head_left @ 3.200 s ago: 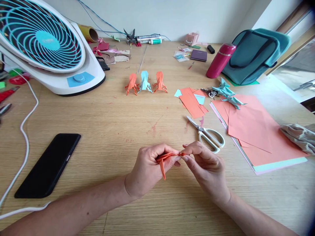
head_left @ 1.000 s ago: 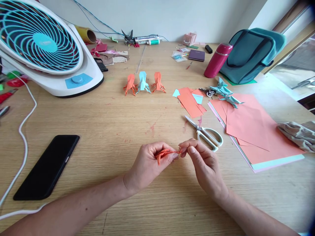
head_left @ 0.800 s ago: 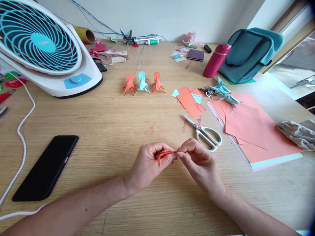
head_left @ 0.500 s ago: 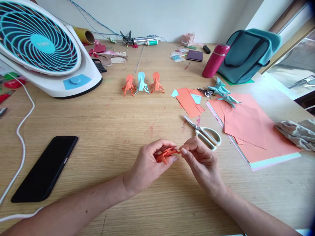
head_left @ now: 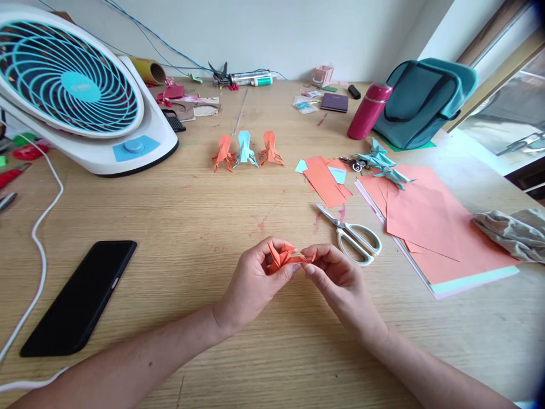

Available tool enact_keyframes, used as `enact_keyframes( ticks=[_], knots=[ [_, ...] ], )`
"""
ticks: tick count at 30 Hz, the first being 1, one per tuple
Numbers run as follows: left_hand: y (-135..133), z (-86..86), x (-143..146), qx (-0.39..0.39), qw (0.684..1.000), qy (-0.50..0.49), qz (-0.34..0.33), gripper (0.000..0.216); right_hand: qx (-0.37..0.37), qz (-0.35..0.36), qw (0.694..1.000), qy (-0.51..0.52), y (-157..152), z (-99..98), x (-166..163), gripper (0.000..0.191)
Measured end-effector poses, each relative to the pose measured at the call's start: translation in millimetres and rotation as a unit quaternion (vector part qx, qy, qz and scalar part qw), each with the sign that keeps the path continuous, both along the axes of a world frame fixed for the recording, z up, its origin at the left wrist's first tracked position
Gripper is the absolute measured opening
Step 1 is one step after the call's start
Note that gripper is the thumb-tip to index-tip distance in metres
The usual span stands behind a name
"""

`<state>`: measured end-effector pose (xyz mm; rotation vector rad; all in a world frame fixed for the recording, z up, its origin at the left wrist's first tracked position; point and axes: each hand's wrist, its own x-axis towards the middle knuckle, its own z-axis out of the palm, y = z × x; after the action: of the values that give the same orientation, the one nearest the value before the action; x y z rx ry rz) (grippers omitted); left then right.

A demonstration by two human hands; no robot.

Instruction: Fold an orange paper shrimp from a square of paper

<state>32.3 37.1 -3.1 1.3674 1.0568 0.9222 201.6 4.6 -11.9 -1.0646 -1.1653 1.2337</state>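
An orange origami figure (head_left: 281, 258) with pointed folds is held between my two hands above the front middle of the table. My left hand (head_left: 255, 278) is closed round its body, the thumb along the near side. With thumb and fingers, my right hand (head_left: 336, 278) pinches a thin leg at its right end. Scissors (head_left: 353, 236) with white handles lie just beyond my right hand. Farther back stand three folded paper figures in a row: an orange one (head_left: 223, 152), a light blue one (head_left: 244, 149) and another orange one (head_left: 269, 147).
Orange paper strips (head_left: 323, 179) and a stack of coloured sheets (head_left: 434, 227) lie to the right, with blue folded figures (head_left: 383, 162) at the stack's far edge. A phone (head_left: 80, 295) and a white fan (head_left: 140, 130) are on the left. A pink bottle (head_left: 369, 111) stands before a teal bag (head_left: 421, 105).
My right hand has moved slightly left, its fingers now nearer my left hand along the figure's leg. The figure has turned a little, so more of its folds show. The view has tilted slightly.
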Motion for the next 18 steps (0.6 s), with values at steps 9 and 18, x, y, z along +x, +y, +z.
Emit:
enact_keyframes(
  ticks=[9, 18],
  knots=[
    [-1.2, 3.0, 1.7, 0.015, 0.999, -0.042, -0.017, 0.021, 0.003, -0.025, 1.000, 0.013, 2.2, -4.6, -0.5, 0.011],
    [-2.2, 6.2, 1.9, 0.024, 0.999, -0.029, -0.020, 0.017, 0.040, -0.031, 0.998, -0.030, 3.0, -1.9, 4.7, 0.008]
  ],
)
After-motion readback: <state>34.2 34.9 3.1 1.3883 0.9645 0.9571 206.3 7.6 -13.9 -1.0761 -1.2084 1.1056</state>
